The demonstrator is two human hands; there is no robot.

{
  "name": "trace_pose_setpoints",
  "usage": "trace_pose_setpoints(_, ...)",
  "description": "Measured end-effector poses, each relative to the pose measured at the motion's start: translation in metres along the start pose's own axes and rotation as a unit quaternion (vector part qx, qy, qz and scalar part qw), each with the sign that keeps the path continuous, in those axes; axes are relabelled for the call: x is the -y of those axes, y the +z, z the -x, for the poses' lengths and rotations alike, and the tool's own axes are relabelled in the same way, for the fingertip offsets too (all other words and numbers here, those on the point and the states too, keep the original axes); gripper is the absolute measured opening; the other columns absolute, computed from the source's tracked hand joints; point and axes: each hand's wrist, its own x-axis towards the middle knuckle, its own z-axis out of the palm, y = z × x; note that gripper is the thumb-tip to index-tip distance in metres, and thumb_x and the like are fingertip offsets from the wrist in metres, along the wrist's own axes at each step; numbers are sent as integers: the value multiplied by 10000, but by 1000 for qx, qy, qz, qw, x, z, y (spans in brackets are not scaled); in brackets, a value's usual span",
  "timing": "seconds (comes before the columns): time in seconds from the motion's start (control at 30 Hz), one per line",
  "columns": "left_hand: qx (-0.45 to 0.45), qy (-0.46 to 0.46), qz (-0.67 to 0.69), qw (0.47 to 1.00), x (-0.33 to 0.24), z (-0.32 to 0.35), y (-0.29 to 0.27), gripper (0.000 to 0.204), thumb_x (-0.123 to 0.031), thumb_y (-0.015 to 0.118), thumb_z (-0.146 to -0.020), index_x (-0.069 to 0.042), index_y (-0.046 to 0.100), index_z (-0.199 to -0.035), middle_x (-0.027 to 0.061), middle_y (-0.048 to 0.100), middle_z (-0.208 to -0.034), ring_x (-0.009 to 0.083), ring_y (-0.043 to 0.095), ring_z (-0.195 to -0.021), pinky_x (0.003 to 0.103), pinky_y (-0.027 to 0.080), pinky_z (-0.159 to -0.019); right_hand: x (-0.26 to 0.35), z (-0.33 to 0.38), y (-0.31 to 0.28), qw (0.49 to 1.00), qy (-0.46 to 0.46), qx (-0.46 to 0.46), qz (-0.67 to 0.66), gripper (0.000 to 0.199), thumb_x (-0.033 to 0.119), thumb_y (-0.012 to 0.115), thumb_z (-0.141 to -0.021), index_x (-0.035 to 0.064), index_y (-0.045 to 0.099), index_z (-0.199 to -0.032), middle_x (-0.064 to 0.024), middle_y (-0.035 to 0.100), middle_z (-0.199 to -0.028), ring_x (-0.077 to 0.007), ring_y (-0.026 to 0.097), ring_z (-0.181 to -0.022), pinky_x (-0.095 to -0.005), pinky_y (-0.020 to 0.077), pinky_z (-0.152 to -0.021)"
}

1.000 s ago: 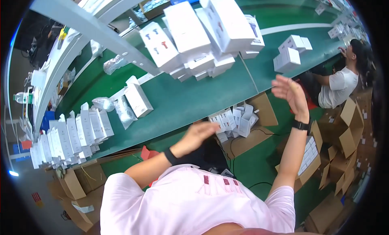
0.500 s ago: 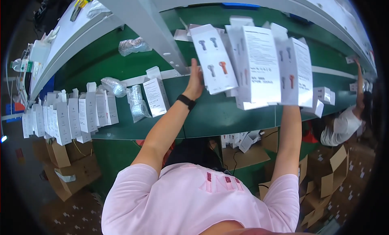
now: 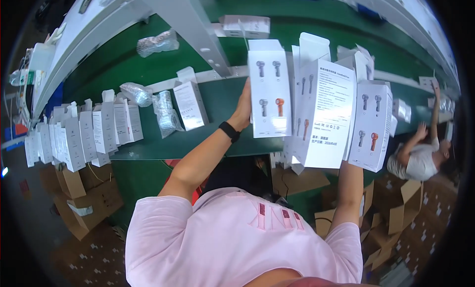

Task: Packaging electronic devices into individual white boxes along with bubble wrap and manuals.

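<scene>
Several white printed cartons with pictures of small handheld fans are held up in a row between my hands, over the table's near edge. The left carton (image 3: pixel 269 89) shows its picture side. A middle carton (image 3: pixel 329 114) has its top flap raised, and the right carton (image 3: pixel 371 126) tilts outward. My left hand (image 3: pixel 243 106) presses the row's left side, its fingers partly behind the left carton. My right hand is hidden behind the cartons at the right end; only its forearm (image 3: pixel 350 188) shows below them.
More white cartons (image 3: pixel 74 141) stand in a row at the table's left. Bubble-wrapped items (image 3: pixel 167 114) lie beside a single upright carton (image 3: pixel 190 104). A grey post (image 3: pixel 193 35) rises ahead. Brown cardboard boxes (image 3: pixel 94 203) sit below. A co-worker (image 3: pixel 420 156) is at the far right.
The row of cartons has come nearer to me and turned more upright. My left hand has closed in against its left side. A carton lying behind is now uncovered.
</scene>
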Motion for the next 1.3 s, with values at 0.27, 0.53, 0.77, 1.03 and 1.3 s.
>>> trace_pose_setpoints(0.27,-3,-112,-2,994,58,97,47,841,-682,285,-939,-15,295,-1452,155,457,-1382,232,519,-1218,339,444,-1009,-79,414,-20,974,-39,-143,-173,568,419,407,-1000,26,373,-1409,-141,399,-1445,-287,457,-1270,-379,421,-1025)
trace_pose_setpoints(0.53,36,-109,-99,988,193,157,6,666,-498,339,-1005,-33,217,-1465,125,366,-1421,219,441,-1264,328,407,-1037,-98,492,-24,862,88,-371,-335,525,320,452,-1005,39,348,-1436,-107,496,-1348,-209,490,-1218,-356,446,-995)
trace_pose_setpoints(0.77,0,56,-251,966,266,197,39,830,-548,329,-984,1,-11,-1507,213,281,-1506,298,299,-1382,335,233,-1127,-159,498,-23,866,142,-376,-299,524,321,457,-1003,38,353,-1431,-106,506,-1331,-208,510,-1190,-355,460,-975)
trace_pose_setpoints(1.03,12,23,-201,979,295,202,78,634,-400,413,-1007,-65,164,-1484,125,391,-1368,195,413,-1242,311,387,-1030,-227,531,-43,854,205,-403,-257,522,322,462,-1000,36,360,-1425,-104,519,-1312,-206,532,-1158,-353,475,-953)
trace_pose_setpoints(1.3,52,-17,-298,953,323,19,-79,438,-354,444,-996,-20,488,-1276,92,598,-1126,185,585,-1040,327,497,-885,-257,475,-77,874,200,-384,-220,521,324,468,-997,35,366,-1419,-103,531,-1293,-204,554,-1126,-352,491,-931)
